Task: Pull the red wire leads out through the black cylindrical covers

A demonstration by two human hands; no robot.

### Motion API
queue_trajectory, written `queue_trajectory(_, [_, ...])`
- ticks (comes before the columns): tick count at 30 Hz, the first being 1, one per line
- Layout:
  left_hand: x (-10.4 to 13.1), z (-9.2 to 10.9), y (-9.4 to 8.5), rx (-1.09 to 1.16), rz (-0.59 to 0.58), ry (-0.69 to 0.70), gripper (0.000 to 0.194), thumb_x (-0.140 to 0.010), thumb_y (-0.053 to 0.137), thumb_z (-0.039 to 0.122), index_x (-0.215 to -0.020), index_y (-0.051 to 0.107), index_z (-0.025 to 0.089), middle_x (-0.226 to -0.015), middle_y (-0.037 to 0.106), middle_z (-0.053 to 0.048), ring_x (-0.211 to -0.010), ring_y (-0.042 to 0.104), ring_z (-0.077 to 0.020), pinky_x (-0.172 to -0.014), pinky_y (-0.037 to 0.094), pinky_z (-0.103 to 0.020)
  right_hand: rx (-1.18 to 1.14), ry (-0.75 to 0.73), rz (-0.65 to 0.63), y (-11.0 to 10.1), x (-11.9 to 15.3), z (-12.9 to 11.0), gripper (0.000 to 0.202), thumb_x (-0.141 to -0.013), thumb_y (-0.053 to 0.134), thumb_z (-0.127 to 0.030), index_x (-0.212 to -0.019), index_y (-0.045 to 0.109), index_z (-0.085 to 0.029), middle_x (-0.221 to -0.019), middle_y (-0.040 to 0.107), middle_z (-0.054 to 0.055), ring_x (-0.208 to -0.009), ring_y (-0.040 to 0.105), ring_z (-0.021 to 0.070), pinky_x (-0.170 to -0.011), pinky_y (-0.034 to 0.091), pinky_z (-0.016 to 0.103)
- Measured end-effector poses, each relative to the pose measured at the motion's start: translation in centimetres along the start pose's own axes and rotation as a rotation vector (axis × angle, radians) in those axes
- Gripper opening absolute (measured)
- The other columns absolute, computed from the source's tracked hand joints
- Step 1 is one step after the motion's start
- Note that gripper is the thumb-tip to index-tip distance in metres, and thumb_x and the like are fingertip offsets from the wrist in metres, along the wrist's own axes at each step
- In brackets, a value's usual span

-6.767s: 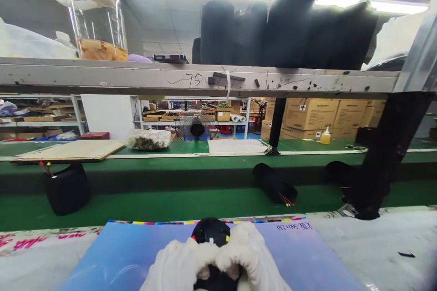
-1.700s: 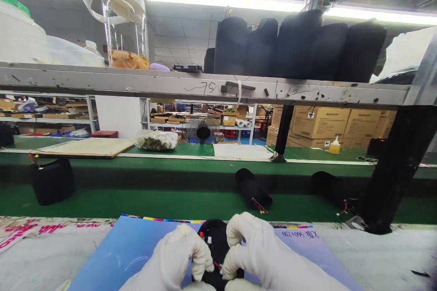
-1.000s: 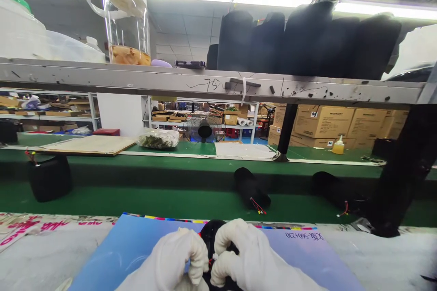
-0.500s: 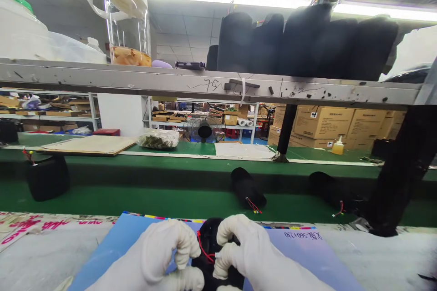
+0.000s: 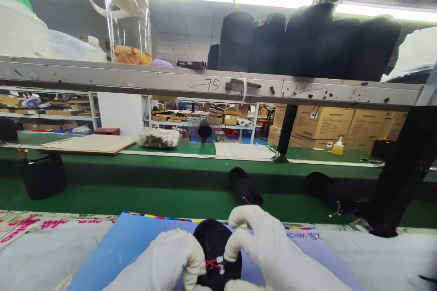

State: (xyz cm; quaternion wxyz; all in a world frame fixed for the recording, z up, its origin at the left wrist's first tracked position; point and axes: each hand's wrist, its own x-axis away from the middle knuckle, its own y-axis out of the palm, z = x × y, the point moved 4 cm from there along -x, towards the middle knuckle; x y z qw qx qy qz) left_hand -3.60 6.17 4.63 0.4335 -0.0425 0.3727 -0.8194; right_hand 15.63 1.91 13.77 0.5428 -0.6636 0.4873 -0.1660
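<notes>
A black oval, soft-looking piece (image 5: pixel 213 236) lies on the blue sheet (image 5: pixel 136 236) in front of me. Red wires (image 5: pixel 212 263) with small white connectors (image 5: pixel 220 264) are bunched across its face. My left hand (image 5: pixel 177 254), in a white glove, is closed at the piece's left edge, its curled fingertips by the wires. At the right edge, my gloved right hand (image 5: pixel 259 245) has its fingers bent but apart, one fingertip beside the black surface. The bottom of the frame cuts off part of both thumbs.
Beyond the sheet runs a green belt (image 5: pixel 119 191) carrying similar black pieces, including one in the middle (image 5: pixel 244 186) and one at left (image 5: pixel 44 177). A shelf (image 5: pixel 164 79) crosses above, holding a glass jug (image 5: pixel 129 22) and black items. A dark post (image 5: pixel 392 182) stands at right.
My right hand has let go of the white connector and moved up and right, its fingers spreading. The wires now lie bunched lower on the black piece. My left hand has moved slightly down.
</notes>
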Motion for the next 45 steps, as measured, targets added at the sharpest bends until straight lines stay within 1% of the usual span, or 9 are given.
queue_trajectory(3, [0.7,0.6,-1.1,-0.025,0.019,-0.066,0.046,-0.063,0.074,0.053,-0.037,0.055,0.021,-0.054,0.062,0.002,-0.047,0.052,-0.01,-0.038,0.032,-0.017,-0.01,-0.017,-0.005,-1.2,0.2,0.3,0.01,-0.078,0.075,-0.035,-0.087,0.074,-0.033,-0.107,0.065,0.001,-0.096,0.064,0.0217,-0.083,0.051,0.032])
queue_trajectory(8, [0.8,0.9,-2.1,-0.037,0.041,-0.134,0.023,-0.06,0.08,0.029,-0.045,0.065,0.021,-0.048,0.061,0.006,-0.042,0.051,-0.0086,-0.039,0.032,-0.016,-0.012,-0.04,-0.075,-2.0,0.9,0.2,0.064,-0.073,0.073,-0.06,-0.127,0.058,-0.028,-0.129,0.056,0.011,-0.119,0.056,0.0308,-0.102,0.045,0.044])
queue_trajectory(14, [2.2,2.2,-4.6,0.014,0.143,-0.056,0.03,-0.075,0.07,0.04,-0.05,0.065,0.023,-0.068,0.074,0.002,-0.064,0.068,-0.016,-0.06,0.05,-0.02,-0.112,0.112,-0.407,-0.1,0.9,1.6,0.107,-0.073,0.068,-0.066,-0.155,0.013,-0.026,-0.162,0.019,0.014,-0.147,0.022,0.0356,-0.116,0.027,0.054])
queue_trajectory(20, [4.8,7.5,-7.0,0.16,0.534,0.18,0.031,-0.076,0.072,0.05,-0.063,0.065,0.023,-0.072,0.069,-0.003,-0.068,0.063,-0.0183,-0.066,0.051,-0.026,-0.597,0.067,-0.465,4.0,-0.3,1.7,0.128,-0.058,0.088,-0.042,-0.155,0.006,-0.031,-0.154,0.038,0.012,-0.136,0.044,0.0348,-0.112,0.035,0.048])
queue_trajectory(24, [4.7,9.0,-7.0,0.384,0.819,0.186,0.034,-0.082,0.064,0.057,-0.078,0.068,0.024,-0.072,0.066,0.0,-0.069,0.063,-0.0162,-0.068,0.053,-0.025,-0.991,0.157,-0.286,6.6,-2.3,1.4,0.125,-0.054,0.092,-0.031,-0.153,0.016,-0.033,-0.138,0.059,0.005,-0.126,0.055,0.0269,-0.109,0.04,0.038])
queue_trajectory(29, [3.4,7.6,-6.5,0.819,0.759,0.041,0.046,-0.075,0.067,0.063,-0.103,0.072,0.028,-0.102,0.076,-0.004,-0.085,0.07,-0.0242,-0.074,0.058,-0.034,-0.653,0.206,0.215,8.5,-9.6,2.2,0.101,-0.061,0.087,-0.029,-0.147,0.034,-0.029,-0.138,0.057,0.006,-0.122,0.058,0.0249,-0.105,0.044,0.039])
queue_trajectory(36, [2.3,9.0,-6.1,1.421,0.539,0.144,0.051,-0.08,0.063,0.063,-0.12,0.067,0.032,-0.133,0.064,-0.011,-0.118,0.062,-0.0288,-0.088,0.055,-0.043,-0.438,0.328,0.321,11.4,-19.3,3.9,0.049,-0.092,0.063,-0.034,-0.137,0.047,-0.021,-0.139,0.051,0.009,-0.125,0.051,0.0327,-0.104,0.04,0.056])
queue_trajectory(42, [2.9,8.4,-7.6,1.518,0.553,0.332,0.05,-0.093,0.047,0.057,-0.132,0.059,0.028,-0.143,0.052,-0.014,-0.134,0.047,-0.0283,-0.104,0.044,-0.051,-0.49,0.184,0.221,10.1,-16.5,2.5,0.09,-0.07,0.081,-0.022,-0.147,0.034,-0.024,-0.156,0.03,0.013,-0.144,0.026,0.0348,-0.116,0.021,0.056])
queue_trajectory(45, [2.9,8.3,-7.0,1.52,0.477,0.414,0.052,-0.095,0.037,0.058,-0.137,0.054,0.032,-0.146,0.049,-0.009,-0.139,0.039,-0.025,-0.112,0.035,-0.048,-0.659,-0.003,0.068,9.4,-11.6,0.6,0.096,-0.057,0.088,-0.042,-0.141,0.044,-0.033,-0.138,0.057,0.006,-0.128,0.052,0.0293,-0.104,0.043,0.045])
